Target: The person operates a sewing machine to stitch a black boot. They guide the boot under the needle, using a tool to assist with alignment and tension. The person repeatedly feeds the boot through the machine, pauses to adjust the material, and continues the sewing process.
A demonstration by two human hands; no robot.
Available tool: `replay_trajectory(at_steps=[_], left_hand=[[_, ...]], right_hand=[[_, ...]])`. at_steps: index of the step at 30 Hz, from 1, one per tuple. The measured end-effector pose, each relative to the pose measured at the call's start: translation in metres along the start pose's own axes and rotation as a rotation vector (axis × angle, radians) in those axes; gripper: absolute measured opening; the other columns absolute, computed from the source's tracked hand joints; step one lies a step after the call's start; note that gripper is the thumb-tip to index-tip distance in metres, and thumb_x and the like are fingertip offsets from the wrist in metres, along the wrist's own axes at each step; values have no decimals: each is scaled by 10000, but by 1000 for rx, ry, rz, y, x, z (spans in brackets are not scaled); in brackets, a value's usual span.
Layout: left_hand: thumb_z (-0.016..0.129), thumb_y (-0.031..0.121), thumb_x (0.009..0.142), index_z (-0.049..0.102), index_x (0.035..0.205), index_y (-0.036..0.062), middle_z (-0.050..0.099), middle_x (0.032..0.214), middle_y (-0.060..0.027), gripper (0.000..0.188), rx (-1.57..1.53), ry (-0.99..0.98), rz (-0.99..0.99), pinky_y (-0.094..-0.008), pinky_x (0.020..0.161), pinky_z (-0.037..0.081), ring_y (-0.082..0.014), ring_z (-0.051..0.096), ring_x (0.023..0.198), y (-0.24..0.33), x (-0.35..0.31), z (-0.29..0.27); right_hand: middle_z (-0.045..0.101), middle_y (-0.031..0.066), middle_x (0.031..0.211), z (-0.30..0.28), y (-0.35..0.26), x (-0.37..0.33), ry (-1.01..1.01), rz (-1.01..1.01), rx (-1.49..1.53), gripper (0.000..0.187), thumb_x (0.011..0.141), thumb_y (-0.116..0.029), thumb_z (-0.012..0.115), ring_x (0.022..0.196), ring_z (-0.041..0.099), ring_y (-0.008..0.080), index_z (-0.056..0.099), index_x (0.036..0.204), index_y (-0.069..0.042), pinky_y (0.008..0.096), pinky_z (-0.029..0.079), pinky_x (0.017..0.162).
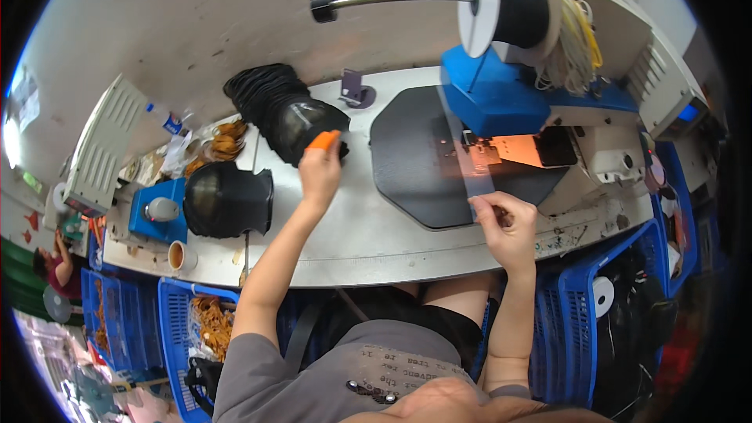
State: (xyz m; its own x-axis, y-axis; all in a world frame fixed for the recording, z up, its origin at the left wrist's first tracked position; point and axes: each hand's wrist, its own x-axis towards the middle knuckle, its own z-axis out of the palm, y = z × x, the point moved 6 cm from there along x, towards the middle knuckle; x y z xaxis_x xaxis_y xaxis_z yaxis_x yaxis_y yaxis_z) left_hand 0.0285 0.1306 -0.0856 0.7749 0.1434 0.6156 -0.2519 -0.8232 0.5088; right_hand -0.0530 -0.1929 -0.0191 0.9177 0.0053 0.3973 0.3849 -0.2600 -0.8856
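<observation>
Left hand (319,176): a small orange item (322,141) is gripped in closed fingers, above the surface (337,247), in front of a stack of black moulded pieces (286,106); whether the stack is touched cannot be told. Right hand (509,223): the lower end of a clear strip (479,186) is pinched between thumb and fingers; the strip is stretched over a black octagonal plate (403,160), beside the blue machine head (497,98). Above the head: one spool (521,8), wound in black. Left part of the surface: one separate black moulded piece (227,198); one cup (182,256), placed near the edge.
</observation>
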Motion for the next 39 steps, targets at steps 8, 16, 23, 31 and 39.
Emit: replay_trajectory(at_steps=[8, 16, 23, 31, 39], left_hand=[[688, 148, 839, 723, 1016, 62, 699, 934, -86, 200, 0, -137, 594, -496, 971, 432, -263, 652, 901, 184, -6, -26], [621, 127, 848, 677, 1124, 25, 665, 1094, -150, 299, -107, -625, 677, -589, 1097, 308, -311, 618, 989, 198, -12, 10], [602, 164, 898, 640, 1211, 60, 612, 1199, -141, 332, -7, -625, 632, -610, 1135, 204, -303, 582, 1069, 199, -10, 17], [631, 217, 896, 678, 1160, 98, 635, 1062, -109, 294, 56, -461, 648, -619, 1142, 172, -281, 585, 949, 200, 3, 24], [618, 213, 896, 673, 1170, 109, 626, 1085, -122, 298, 76, -511, 638, -622, 1148, 134, -280, 586, 1022, 195, 12, 32]], right_hand=[[622, 127, 744, -13, -31, 6, -72, -127, -264, 329, 733, 84, 575, 654, 608, 238, 682, 1037, 20, 325, 474, 611], [598, 80, 783, -18, -5, 20, -42, -196, -650, 356, 637, -15, 592, 776, 588, 287, 692, 977, -40, 409, 439, 695], [617, 72, 837, -10, -2, 28, -57, -164, -674, 268, 686, -96, 685, 866, 586, 272, 702, 952, -63, 401, 440, 770], [684, 117, 876, -6, 13, 46, -51, -60, -653, 271, 676, -79, 671, 895, 624, 295, 710, 942, -37, 407, 454, 826], [705, 129, 833, -3, 13, 54, -2, -66, -709, 235, 739, -133, 700, 795, 650, 294, 739, 956, -51, 395, 489, 746]])
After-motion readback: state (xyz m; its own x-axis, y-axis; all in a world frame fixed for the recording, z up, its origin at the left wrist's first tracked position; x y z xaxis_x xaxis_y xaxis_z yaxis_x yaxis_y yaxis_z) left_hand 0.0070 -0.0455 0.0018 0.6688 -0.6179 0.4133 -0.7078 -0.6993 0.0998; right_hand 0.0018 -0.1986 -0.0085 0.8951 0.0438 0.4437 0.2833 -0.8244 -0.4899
